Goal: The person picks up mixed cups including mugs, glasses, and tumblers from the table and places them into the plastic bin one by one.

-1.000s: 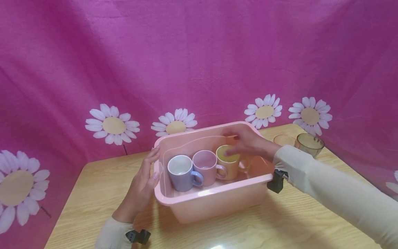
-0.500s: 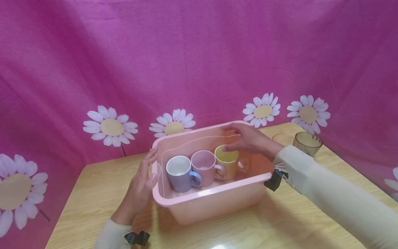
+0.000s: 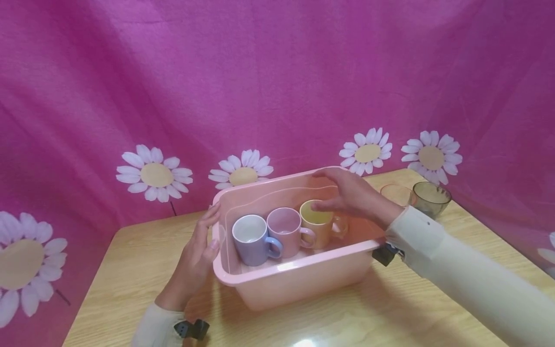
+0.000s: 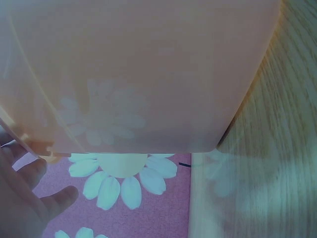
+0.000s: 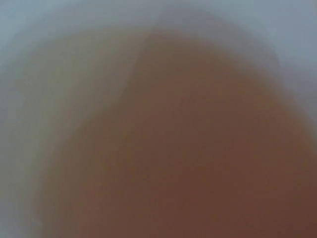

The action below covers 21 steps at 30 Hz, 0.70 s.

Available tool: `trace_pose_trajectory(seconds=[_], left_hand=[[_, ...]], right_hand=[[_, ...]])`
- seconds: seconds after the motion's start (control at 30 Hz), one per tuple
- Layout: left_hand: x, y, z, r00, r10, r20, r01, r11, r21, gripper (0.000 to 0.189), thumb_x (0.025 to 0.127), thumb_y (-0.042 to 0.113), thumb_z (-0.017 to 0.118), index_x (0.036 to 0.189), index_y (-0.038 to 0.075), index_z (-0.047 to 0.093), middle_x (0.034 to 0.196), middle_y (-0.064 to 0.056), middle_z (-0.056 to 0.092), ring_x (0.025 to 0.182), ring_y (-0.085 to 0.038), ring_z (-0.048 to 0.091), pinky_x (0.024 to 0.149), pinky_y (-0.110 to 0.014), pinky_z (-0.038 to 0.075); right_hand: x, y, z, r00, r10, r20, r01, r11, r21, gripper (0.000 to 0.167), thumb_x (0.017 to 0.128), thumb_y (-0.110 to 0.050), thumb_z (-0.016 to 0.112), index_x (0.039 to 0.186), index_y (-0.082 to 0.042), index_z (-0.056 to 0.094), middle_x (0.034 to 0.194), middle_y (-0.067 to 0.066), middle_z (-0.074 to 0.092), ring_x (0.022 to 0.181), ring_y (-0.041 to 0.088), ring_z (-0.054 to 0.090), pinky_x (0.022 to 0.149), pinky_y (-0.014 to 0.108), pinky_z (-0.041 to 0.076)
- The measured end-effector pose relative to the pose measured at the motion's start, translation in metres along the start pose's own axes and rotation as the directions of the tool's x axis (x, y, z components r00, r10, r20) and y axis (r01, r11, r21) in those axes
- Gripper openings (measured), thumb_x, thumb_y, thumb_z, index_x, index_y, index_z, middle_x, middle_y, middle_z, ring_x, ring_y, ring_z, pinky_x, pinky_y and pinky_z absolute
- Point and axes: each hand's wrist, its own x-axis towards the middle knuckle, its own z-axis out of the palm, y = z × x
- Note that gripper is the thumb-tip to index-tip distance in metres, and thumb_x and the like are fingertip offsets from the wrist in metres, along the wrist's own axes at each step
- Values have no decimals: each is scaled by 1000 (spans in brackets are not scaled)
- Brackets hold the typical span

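Note:
In the head view, my left hand (image 3: pixel 195 260) lies along the left rim of a pink plastic basin (image 3: pixel 303 282), fingertips right at the rim. The left wrist view shows the fingers (image 4: pixel 32 171) near the basin's edge. A blue mug (image 3: pixel 252 248), white inside, stands upright in the basin. Beside it stand a pink mug (image 3: pixel 284 236) and a yellow mug (image 3: pixel 320 231). My right hand (image 3: pixel 360 195) reaches over the basin, its thumb across the yellow mug's mouth. Its other fingers stretch toward the back wall, partly hidden; I cannot tell whether they hold anything. The right wrist view is only a brown blur.
On the wooden table (image 3: pixel 143 250), right of the basin, stand an orange-tinted glass bowl (image 3: pixel 396 193) and a smoky glass bowl (image 3: pixel 432 200). A magenta cloth (image 3: pixel 269 86) with white daisies hangs behind the table.
My right hand, blurred a second ago, is now steadier over the yellow mug, having shifted slightly right. The left hand keeps to the rim, and the mugs stay in place.

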Motion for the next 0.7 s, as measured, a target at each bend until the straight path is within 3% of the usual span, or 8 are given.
trace_pose_trajectory(seconds=[0.2, 0.43, 0.7], left_hand=[[0, 1, 1, 1000, -3, -4, 3, 1000, -12, 51, 96, 20, 39, 146, 12, 32, 158, 5, 24, 146, -18, 16, 109, -62, 25], [2, 0, 0, 1000, 4, -14, -4, 1000, -26, 51, 95, 19, 41, 145, 10, 34, 157, 4, 26, 146, -18, 17, 111, -60, 24], [1, -1, 0, 1000, -11, -4, 11, 999, -41, 52, 95, 20, 41, 146, 12, 33, 158, 4, 24, 146, -20, 18, 108, -64, 26]], right_hand=[[-5, 2, -2, 999, -23, -42, 21, 999, -46, 74, 76, -34, 80, 138, -9, 49, 139, 13, 51, 130, 34, 45, 105, 52, 37], [-11, 17, -8, 997, -76, -25, 77, 997, 12, 80, 77, -36, 79, 143, -11, 42, 143, 12, 46, 132, 34, 41, 107, 56, 34], [-16, 34, -8, 990, -105, -90, 110, 992, 55, 80, 75, -35, 81, 143, -13, 43, 139, 13, 50, 125, 35, 47, 102, 56, 38]])
